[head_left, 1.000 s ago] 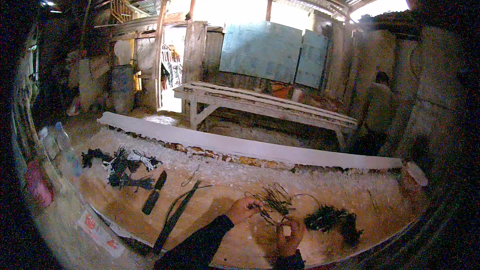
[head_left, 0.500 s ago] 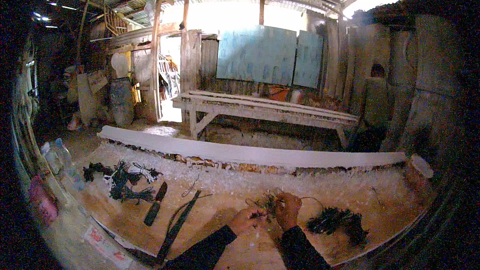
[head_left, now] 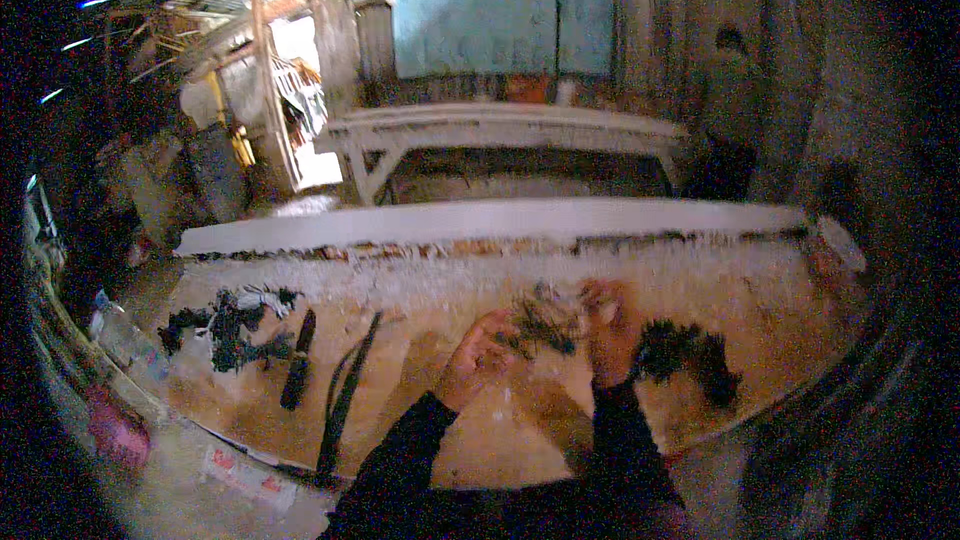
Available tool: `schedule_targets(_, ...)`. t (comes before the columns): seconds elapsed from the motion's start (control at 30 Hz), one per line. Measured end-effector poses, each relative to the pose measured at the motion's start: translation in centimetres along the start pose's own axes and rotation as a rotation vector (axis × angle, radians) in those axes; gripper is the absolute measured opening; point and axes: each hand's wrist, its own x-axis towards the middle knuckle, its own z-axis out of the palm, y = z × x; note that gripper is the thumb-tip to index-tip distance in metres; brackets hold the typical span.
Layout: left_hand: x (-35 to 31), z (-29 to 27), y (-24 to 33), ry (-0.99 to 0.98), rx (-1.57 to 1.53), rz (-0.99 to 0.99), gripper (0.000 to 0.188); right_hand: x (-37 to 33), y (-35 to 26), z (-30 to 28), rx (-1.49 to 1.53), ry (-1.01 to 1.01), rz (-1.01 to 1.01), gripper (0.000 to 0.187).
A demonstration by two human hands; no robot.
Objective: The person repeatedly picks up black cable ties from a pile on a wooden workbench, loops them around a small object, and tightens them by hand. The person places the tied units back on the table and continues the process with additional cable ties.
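A loose tangle of dark, thin strands (head_left: 545, 325) hangs between my hands above the wooden bench top. My left hand (head_left: 480, 355) is closed on its left side. On the right, my right hand (head_left: 607, 315) has its fingers drawn together beside the tangle; blur hides what is in them. A thick dark bundle of strands (head_left: 685, 355) lies just right of my right wrist. To the left of my left arm are a long dark strap-like strip (head_left: 350, 390) and a dark-handled knife (head_left: 298, 365). Farther left sits another heap of dark and pale strands (head_left: 235, 330).
A raised white ledge (head_left: 480, 225) runs along the bench's far side, with a pale round-ended object (head_left: 838, 243) at its right end. A clear plastic bottle (head_left: 125, 330) and a pink bag (head_left: 118, 430) are at the left edge. Beyond stands a second long bench (head_left: 510, 120).
The head view has tipped downward. My hands have moved farther apart and the strand tangle is spread more openly between them. The right hand has risen off the bench top.
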Motion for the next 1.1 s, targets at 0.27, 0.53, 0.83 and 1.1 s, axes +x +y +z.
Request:
schedule_targets(0.27,-13.2,18.6,2.6,-0.389,0.262,0.022,0.045,-0.7,-14.7,-10.9,0.345,0.488,-0.406,0.028)
schedule_targets(0.53,-19.6,21.2,-0.5,-0.375,0.128,-0.254,0.031,-4.8,-14.7,-16.5,1.282,0.349,0.127,0.023)
schedule_targets(0.83,-20.6,19.0,-1.6,-0.262,0.213,-0.263,0.029,-5.1,-12.2,-15.3,1.480,0.395,0.308,0.015)
schedule_targets(1.1,-20.6,18.9,1.3,-0.057,0.178,-0.262,0.017,-4.5,-13.1,-14.8,1.548,0.337,0.333,0.012)
